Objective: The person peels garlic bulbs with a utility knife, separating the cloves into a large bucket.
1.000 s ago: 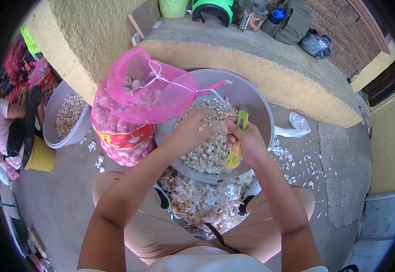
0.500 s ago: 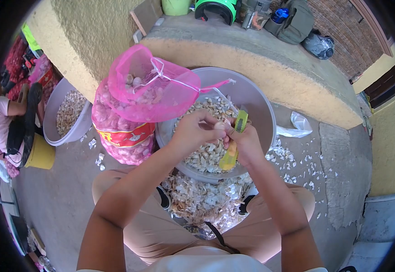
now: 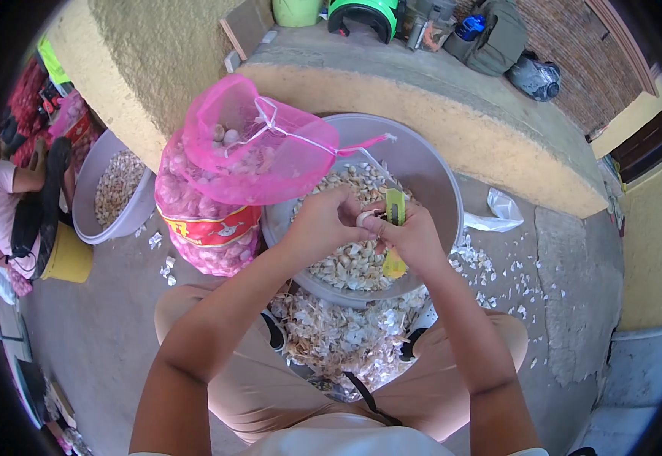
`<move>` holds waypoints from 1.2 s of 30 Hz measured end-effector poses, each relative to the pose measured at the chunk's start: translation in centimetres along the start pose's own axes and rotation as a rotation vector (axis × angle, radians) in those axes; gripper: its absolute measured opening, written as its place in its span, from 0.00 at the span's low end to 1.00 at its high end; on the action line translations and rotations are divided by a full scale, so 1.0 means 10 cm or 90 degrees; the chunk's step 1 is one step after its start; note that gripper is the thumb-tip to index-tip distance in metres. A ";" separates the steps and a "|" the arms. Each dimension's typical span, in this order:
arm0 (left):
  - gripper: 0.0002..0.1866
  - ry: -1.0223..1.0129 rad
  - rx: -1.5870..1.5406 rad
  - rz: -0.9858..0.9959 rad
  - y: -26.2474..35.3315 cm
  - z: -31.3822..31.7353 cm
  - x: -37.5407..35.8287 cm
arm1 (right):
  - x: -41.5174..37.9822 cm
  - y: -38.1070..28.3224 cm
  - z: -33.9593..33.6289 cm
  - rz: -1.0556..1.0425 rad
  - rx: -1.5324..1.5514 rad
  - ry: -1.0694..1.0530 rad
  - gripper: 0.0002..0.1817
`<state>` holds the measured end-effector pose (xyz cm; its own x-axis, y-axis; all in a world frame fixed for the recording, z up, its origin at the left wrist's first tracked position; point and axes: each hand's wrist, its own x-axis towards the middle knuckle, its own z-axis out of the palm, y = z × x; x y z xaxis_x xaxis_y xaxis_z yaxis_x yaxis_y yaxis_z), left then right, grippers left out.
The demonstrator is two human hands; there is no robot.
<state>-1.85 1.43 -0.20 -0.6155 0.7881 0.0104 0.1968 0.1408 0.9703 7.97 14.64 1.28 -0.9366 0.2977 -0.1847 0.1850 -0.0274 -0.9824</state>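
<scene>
Both my hands meet above a wide grey basin (image 3: 439,171) heaped with loose garlic cloves (image 3: 346,266). My left hand (image 3: 325,219) is closed, its fingertips pinched on a small pale garlic clove (image 3: 364,218). Against the clove's other side rests the thumb of my right hand (image 3: 416,239), whose curled fingers wrap a yellow utility knife (image 3: 395,205). The knife's handle sticks out above and below that hand; its blade is hidden among the fingers. Left of the basin stands a pink mesh sack (image 3: 207,190) full of garlic bulbs, its loose top draped over the rim.
A pile of garlic skins (image 3: 346,334) lies between my feet, with scraps scattered to the right. Another basin of cloves (image 3: 118,186) and a seated person (image 3: 23,182) are at left. A green helmet (image 3: 365,15) and a backpack (image 3: 494,38) sit on the ledge (image 3: 422,106).
My right hand has turned a little, bringing the knife more upright. The clove has shifted slightly down and left between my fingers. My left hand stays almost in place.
</scene>
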 end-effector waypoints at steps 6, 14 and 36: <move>0.14 -0.088 -0.124 -0.052 -0.04 -0.02 0.01 | -0.01 0.10 -0.02 0.006 0.192 -0.020 0.09; 0.11 -0.112 -0.226 -0.137 0.12 -0.06 0.02 | 0.03 0.07 -0.12 0.044 0.227 0.038 0.09; 0.12 -0.095 0.768 -0.117 -0.62 -2.11 1.25 | -0.38 -0.51 -0.54 0.067 0.296 0.081 0.13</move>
<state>-26.84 -2.24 -0.96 -0.6313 0.7473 -0.2074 0.7443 0.6589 0.1086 12.17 18.77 7.16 -0.8712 0.3836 -0.3065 0.0971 -0.4773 -0.8734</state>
